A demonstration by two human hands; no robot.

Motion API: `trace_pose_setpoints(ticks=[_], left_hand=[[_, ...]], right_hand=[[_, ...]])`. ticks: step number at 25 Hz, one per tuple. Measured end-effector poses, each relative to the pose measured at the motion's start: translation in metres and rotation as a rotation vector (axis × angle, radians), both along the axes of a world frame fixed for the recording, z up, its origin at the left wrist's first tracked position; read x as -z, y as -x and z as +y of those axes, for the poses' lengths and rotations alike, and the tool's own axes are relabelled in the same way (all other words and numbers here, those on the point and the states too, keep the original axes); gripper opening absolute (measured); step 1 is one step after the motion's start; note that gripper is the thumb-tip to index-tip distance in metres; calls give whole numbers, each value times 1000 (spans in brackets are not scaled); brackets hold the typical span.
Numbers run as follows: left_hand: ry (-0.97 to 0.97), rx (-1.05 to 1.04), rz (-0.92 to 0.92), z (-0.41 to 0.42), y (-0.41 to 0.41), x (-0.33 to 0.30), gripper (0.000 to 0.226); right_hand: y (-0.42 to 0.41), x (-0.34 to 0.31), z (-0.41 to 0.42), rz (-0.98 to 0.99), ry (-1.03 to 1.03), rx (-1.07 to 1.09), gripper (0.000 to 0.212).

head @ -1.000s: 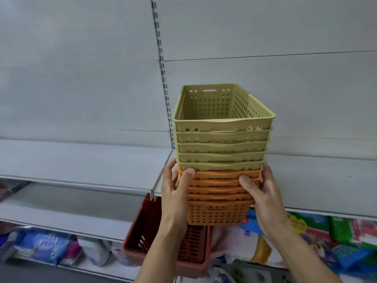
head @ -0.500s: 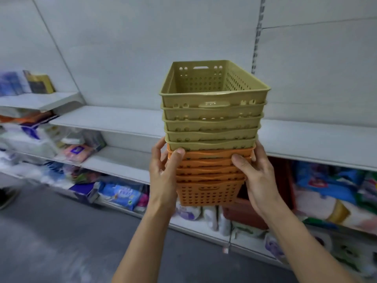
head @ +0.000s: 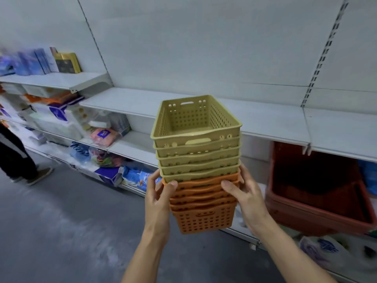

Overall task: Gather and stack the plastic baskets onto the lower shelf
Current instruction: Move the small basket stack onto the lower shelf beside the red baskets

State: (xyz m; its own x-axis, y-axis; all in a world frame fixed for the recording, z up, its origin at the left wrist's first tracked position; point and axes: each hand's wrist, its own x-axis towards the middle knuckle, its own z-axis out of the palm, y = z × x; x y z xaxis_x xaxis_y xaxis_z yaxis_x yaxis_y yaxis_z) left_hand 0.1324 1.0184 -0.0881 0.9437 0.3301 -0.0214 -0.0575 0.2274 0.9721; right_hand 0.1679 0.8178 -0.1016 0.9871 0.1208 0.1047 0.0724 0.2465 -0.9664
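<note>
Nested basket stack point(head: 199, 166) between left hand point(head: 158, 198) and right hand point(head: 247, 198), both gripping its orange lower rims.

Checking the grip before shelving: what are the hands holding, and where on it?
Both hold one nested basket stack. The left hand and right hand clamp opposite sides at the orange baskets' rims, just under the green ones.

Showing cool, even, rather dim light with soft shadows; smearing with motion blur along the left edge (packages point(head: 61, 119) unreadable), bending straight lines toward the corners.
</note>
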Motion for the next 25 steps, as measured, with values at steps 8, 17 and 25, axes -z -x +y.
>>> trace_pose_setpoints(ticks=[8,17,25], left_hand=[[57,25,58,35,-45,96,60],[132,177,55,59,-50,139,59],[99,323,128,63,-44,166,57]], right_hand=[[-39,89,32,94,63,24,80],[-23,118,49,46,126,150,78],[18,145,54,140,78,279,75]])
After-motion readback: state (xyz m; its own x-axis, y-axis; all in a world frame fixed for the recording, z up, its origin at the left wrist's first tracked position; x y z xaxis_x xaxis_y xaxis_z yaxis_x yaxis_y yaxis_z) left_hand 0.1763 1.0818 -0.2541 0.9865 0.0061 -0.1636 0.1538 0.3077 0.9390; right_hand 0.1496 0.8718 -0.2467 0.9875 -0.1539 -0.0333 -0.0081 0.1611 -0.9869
